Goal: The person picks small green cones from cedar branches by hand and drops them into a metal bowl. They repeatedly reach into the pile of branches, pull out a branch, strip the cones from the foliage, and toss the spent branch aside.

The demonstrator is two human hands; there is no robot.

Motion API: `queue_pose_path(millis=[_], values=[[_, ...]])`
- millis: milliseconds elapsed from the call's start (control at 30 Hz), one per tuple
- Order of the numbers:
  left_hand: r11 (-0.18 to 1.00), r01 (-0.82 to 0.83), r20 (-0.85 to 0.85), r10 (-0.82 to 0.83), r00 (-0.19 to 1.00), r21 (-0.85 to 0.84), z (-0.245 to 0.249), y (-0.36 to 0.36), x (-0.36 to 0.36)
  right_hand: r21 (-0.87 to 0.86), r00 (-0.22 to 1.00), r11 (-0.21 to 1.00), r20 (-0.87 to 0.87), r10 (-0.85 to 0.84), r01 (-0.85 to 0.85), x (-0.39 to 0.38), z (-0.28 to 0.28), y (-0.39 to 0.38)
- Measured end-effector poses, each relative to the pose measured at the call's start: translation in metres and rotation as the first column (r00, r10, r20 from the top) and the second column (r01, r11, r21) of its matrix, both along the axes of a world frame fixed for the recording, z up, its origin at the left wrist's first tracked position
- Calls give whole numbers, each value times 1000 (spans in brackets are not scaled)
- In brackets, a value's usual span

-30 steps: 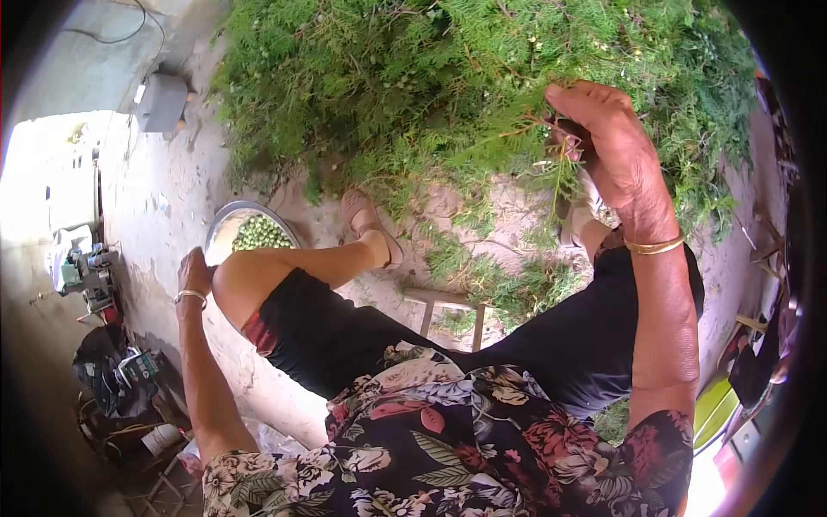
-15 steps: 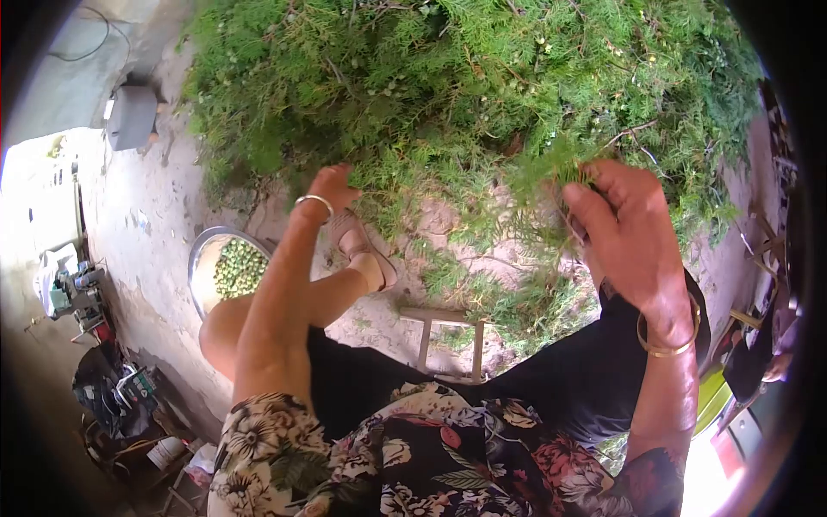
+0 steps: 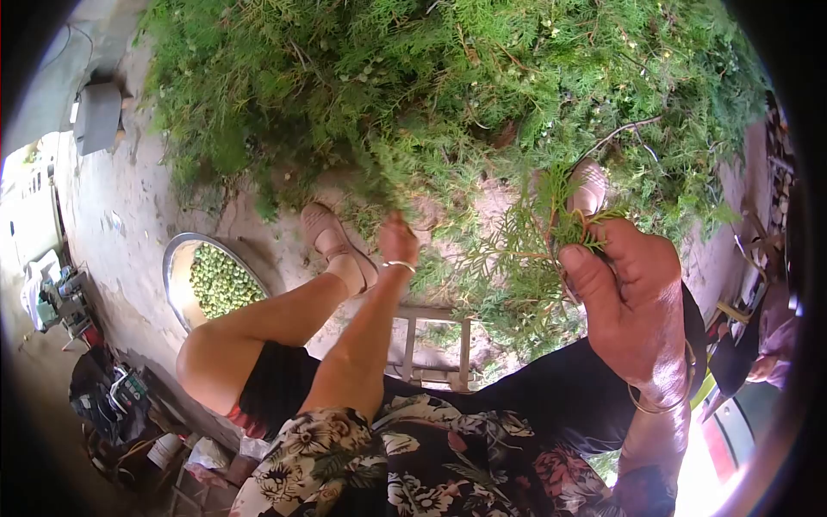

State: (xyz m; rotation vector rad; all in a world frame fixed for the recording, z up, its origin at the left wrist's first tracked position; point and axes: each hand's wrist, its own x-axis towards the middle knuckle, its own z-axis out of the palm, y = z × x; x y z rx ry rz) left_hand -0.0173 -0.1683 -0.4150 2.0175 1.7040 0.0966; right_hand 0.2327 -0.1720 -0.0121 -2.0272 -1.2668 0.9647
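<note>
Green sprig point(image 3: 551, 228) apparently pinched in right hand's point(image 3: 633, 293) grip.

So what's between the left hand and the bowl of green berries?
In the head view, the person's sandalled foot lies between the left hand and the bowl, on dirt ground. The right hand grips a sprig.

Bare dirt ground point(image 3: 129, 215) carried everything. A big heap of cut green branches point(image 3: 413, 95) lay across the far part. A round metal tray point(image 3: 177, 263) of small green fruits point(image 3: 220, 284) sat at left, near a sandalled foot point(image 3: 332, 241). A grey box point(image 3: 96, 121) lay at far left, and a wooden frame point(image 3: 435, 340) stood between the legs.
</note>
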Motion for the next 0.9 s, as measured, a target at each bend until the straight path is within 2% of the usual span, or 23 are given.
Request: queue_pose_path(millis=[33, 100, 167, 233, 300, 367, 433, 567, 667, 767, 800, 833, 900], values=[[982, 24, 14, -22, 1000, -189, 12, -10, 10, 4, 1000, 1000, -4, -11, 11, -2, 0, 0], [884, 331, 74, -325, 943, -329, 47, -25, 27, 22, 1000, 1000, 6, -6, 6, -6, -3, -1], [894, 326, 85, -315, 945, -306, 76, -28, 43, 47, 1000, 999, 21, -2, 1, -7, -3, 0], [900, 330, 96, -315, 944, -286, 72, -25, 44, -17, 999, 1000, 37, 6, -5, -6, 0, -1], [987, 152, 132, -158, 978, 57, 41, -4, 38, 1, 999, 1000, 45, 4, -4, -7, -1, -3], [997, 6, 96, 2, 995, -83, 44, 34, 28, 18, 998, 1000, 56, -2, 1, -6, -2, -4], [992, -93, 148, 105, 983, -84, 37, 68, 21, -4, 994, 999, 95, 46, -46, -2, 1, -5], [983, -112, 57, 121, 991, -142, 38, 107, 35, 26, 989, 998, 141, 49, -53, 1, 1, -5], [988, 24, -65, -34, 997, -151, 42, 115, 51, 7, 994, 1000, 106, 23, -24, 5, 1, -5], [981, -2, -110, -20, 994, -192, 28, 121, 50, 18, 990, 999, 136, 44, -47, 7, 2, -4], [983, 34, -148, -62, 987, -182, 20, 123, 46, 29, 986, 998, 156, 51, -56, 7, 3, -3], [983, 35, -147, -63, 987, -182, 12, 122, 41, 41, 983, 997, 176, 58, -66, 7, 3, -3], [901, -6, 48, 30, 998, -434, 3, 121, 34, 34, 982, 996, 173, 79, -87, 8, 2, -3]])
